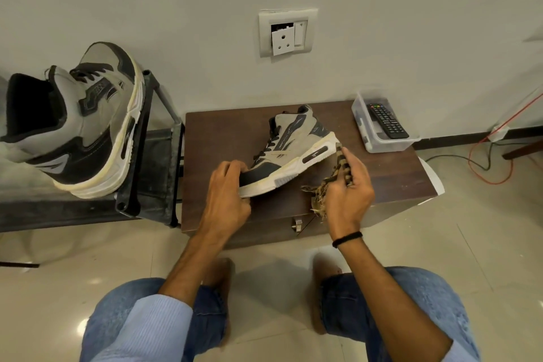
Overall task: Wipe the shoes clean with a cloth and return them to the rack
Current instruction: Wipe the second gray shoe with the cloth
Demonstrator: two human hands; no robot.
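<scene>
A grey, navy and white high-top shoe [293,150] lies tilted on its side on a low brown table [382,176]. My left hand [226,194] grips its toe end. My right hand [349,185] holds a brown striped cloth [323,188] beside the shoe's heel; the cloth's upper end touches the white sole. The matching shoe [85,123] rests on top of the dark metal rack [147,167] at the left, toe pointing up toward the wall.
A clear plastic box [382,142] with a black remote control [387,121] stands at the table's back right corner. A wall socket [286,34] is above. Red and green cables [484,161] trail on the tiled floor at right. My knees are below.
</scene>
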